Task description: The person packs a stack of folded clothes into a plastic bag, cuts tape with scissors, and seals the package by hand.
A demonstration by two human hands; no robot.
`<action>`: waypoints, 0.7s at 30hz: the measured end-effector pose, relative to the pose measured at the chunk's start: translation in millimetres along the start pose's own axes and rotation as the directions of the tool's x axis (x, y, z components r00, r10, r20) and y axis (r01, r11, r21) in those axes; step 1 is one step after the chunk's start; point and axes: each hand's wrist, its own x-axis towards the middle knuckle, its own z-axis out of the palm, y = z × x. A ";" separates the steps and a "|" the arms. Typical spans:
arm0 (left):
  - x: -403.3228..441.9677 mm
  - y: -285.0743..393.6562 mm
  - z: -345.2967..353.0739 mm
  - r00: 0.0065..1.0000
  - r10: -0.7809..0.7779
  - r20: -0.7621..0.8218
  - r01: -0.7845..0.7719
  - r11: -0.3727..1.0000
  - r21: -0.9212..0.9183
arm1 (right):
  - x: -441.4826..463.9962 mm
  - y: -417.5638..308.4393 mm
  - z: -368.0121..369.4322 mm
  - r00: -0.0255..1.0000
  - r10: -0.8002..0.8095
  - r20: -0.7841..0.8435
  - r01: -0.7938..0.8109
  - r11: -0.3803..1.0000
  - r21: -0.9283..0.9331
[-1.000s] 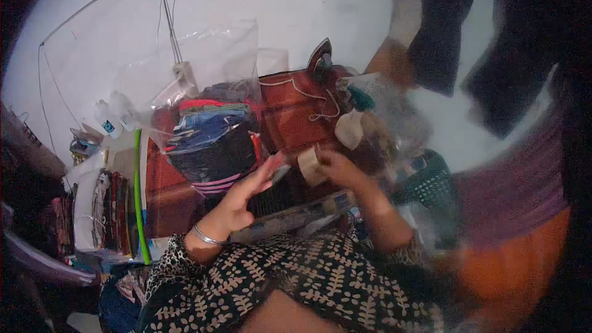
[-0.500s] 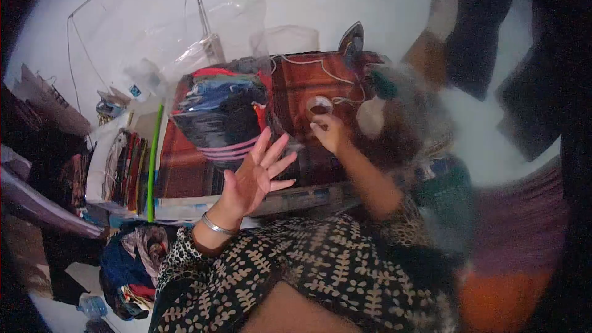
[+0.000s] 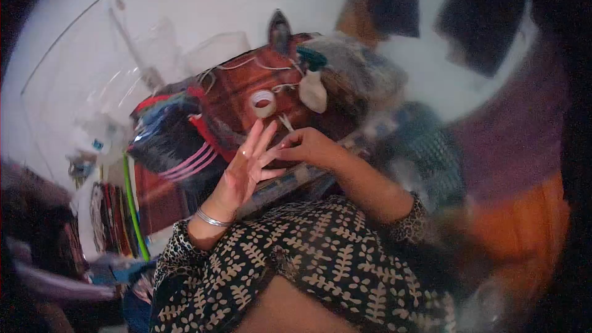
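My left hand (image 3: 242, 169) is raised palm-up with the fingers spread, and holds nothing; a silver bangle is on its wrist. Close beside it, my right hand (image 3: 308, 147) has its thumb and fingertips pinched together by the left fingers. Whatever the pinch holds, if anything, cannot be made out. A pale forked thing (image 3: 286, 123), like scissor blades, shows just above the right fingers; whether it is held or lies on the cloth is unclear. Beyond the hands, a roll of tape (image 3: 269, 111) rests on the red-brown checked cloth (image 3: 225, 89).
Dark folded clothes in clear plastic (image 3: 169, 142) lie on the left. An iron (image 3: 279, 34) with a white cord stands at the back, near a white bottle-like thing (image 3: 313, 92) with a teal top. A green strip (image 3: 134, 209) edges the left side, beside stacked folded fabrics (image 3: 111, 216).
My right hand has come away from the tape roll to the left hand, its fingers now pinched. My left hand stays spread. The view has turned, shifting the table leftward.
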 end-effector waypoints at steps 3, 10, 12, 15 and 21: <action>1.5 8.1 14.7 0.996 -0.010 0.094 -0.006 0.985 0.175 | -17.5 4.7 -1.4 0.984 -0.059 -0.166 0.059 0.998 -0.001; 2.1 -1.5 -7.1 0.931 0.056 0.362 -0.346 0.457 0.820 | -55.1 16.9 13.7 0.955 -0.051 -0.293 0.009 0.989 -0.145; -5.9 -3.9 -29.7 0.930 0.047 0.364 -0.335 0.513 0.790 | -54.4 42.7 10.2 0.935 -0.142 -0.326 0.097 0.984 -0.149; -21.3 -7.5 -33.6 0.962 -0.005 0.272 -0.197 0.674 0.712 | -38.0 119.1 -36.9 0.839 -0.201 -0.505 0.182 0.979 -0.088; -59.2 8.2 -61.9 0.955 -0.200 0.221 0.033 0.808 0.588 | -48.7 146.7 -38.6 0.447 0.368 -0.816 0.371 0.754 0.543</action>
